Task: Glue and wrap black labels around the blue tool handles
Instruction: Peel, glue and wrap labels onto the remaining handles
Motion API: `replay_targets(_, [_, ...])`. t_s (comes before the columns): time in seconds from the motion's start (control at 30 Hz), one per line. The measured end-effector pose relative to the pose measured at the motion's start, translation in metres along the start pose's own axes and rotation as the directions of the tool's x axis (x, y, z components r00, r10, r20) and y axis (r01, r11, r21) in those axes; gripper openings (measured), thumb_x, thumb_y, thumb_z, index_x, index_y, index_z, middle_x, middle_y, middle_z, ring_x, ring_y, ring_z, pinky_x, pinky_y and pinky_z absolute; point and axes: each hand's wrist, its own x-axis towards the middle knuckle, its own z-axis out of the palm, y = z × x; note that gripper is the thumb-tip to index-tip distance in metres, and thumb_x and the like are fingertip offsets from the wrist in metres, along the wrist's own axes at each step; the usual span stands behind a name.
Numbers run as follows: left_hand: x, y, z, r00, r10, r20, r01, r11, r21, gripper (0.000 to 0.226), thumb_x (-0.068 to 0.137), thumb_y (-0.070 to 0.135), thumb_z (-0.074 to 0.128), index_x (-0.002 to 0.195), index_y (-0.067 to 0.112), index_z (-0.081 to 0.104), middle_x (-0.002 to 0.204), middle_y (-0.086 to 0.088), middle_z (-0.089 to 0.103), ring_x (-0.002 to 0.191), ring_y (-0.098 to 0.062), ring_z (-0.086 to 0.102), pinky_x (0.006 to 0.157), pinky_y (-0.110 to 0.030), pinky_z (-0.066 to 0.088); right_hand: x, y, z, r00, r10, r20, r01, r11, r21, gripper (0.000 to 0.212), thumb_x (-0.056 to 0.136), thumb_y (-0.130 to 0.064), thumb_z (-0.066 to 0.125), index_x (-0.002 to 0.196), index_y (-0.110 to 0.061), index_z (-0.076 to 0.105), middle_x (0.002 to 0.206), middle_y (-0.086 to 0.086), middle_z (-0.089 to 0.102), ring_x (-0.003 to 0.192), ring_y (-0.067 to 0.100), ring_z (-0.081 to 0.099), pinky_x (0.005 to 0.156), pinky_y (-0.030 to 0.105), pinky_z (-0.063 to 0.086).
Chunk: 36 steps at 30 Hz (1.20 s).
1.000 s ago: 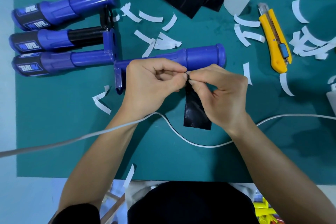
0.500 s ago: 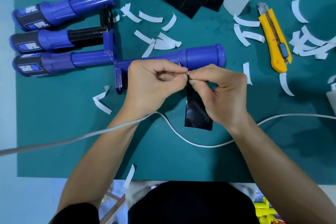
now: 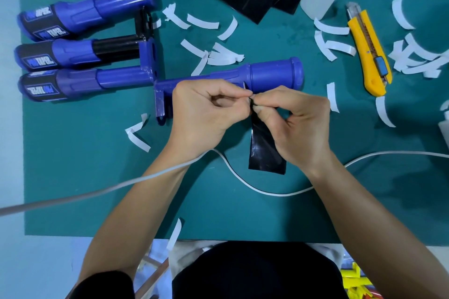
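The top edge of a glossy black rectangular label strip (image 3: 264, 150) is pinched between the fingertips of both the left hand (image 3: 206, 114) and the right hand (image 3: 298, 124). The rest of the strip extends over the green-matted worktop (image 3: 73, 177), just in front of the unwrapped blue plastic tool handle (image 3: 272, 75). A backing layer is judged to be under separation. The thin film could be creased or torn if the 2 pinches are pulled unevenly. A freed sticky face could be fouled by the white paper offcuts (image 3: 201, 22) or the white cable (image 3: 267, 193) nearby.
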Motion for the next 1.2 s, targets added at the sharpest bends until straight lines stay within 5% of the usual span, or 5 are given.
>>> replay_targets(0.23, [-0.0003,-0.003,0.0003,1.0,0.011,0.002,-0.01,1.0,-0.005,0.022,0.075,0.017,0.076,0.078,0.038,0.083,0.064,-0.025,0.063,0.057,-0.045,0.063,0.066,-0.07,0.055,0.001,-0.0013,-0.0001,0.999,0.032,-0.011,-0.032,0.999,-0.005,0.018,0.09,0.008,0.072,0.096,-0.007,0.079,0.091,-0.014,0.071,0.083,0.001,0.07,0.079,0.012,0.05])
replay_targets(0.53, [0.001,-0.0021,-0.0066,0.997,-0.038,0.069,0.037,0.999,0.015,0.031,0.077,0.005,0.081,0.076,0.036,0.083,0.069,-0.014,0.073,0.061,-0.027,0.064,0.067,-0.05,0.061,0.001,0.0,-0.0031,0.999,-0.038,0.025,0.04,0.997,-0.066,0.015,0.088,0.011,0.071,0.088,-0.001,0.08,0.08,0.006,0.075,0.071,0.029,0.068,0.069,0.036,0.055])
replay_targets(0.87, [-0.0002,-0.0023,-0.0032,0.999,-0.026,0.037,0.025,0.999,0.029,0.022,0.069,0.012,0.075,0.073,0.032,0.082,0.057,-0.011,0.066,0.057,-0.021,0.056,0.06,-0.06,0.056,-0.0019,0.0041,-0.0006,0.997,-0.07,0.041,0.073,0.996,-0.06,0.016,0.087,0.015,0.07,0.086,0.001,0.079,0.078,0.009,0.074,0.068,0.03,0.065,0.065,0.039,0.053])
replay_targets(1.03, [0.0005,0.0009,0.0003,1.0,-0.019,0.004,0.019,1.0,0.008,0.023,0.069,0.011,0.073,0.072,0.032,0.082,0.065,-0.032,0.064,0.054,-0.054,0.057,0.061,-0.065,0.053,0.0012,0.0011,-0.0004,1.0,0.024,0.017,-0.025,0.999,0.044,0.023,0.089,0.009,0.071,0.094,-0.012,0.078,0.087,-0.011,0.074,0.081,0.001,0.072,0.077,0.015,0.052])
replay_targets(1.2, [-0.0007,-0.0005,-0.0005,1.0,-0.014,0.02,0.015,1.0,-0.026,0.02,0.07,0.018,0.073,0.076,0.034,0.083,0.064,-0.012,0.072,0.063,-0.055,0.065,0.067,-0.064,0.058,0.0039,-0.0005,-0.0036,0.997,0.065,0.031,-0.067,0.996,0.066,0.028,0.09,0.007,0.071,0.094,-0.021,0.075,0.091,-0.017,0.074,0.082,-0.001,0.072,0.078,0.018,0.054])
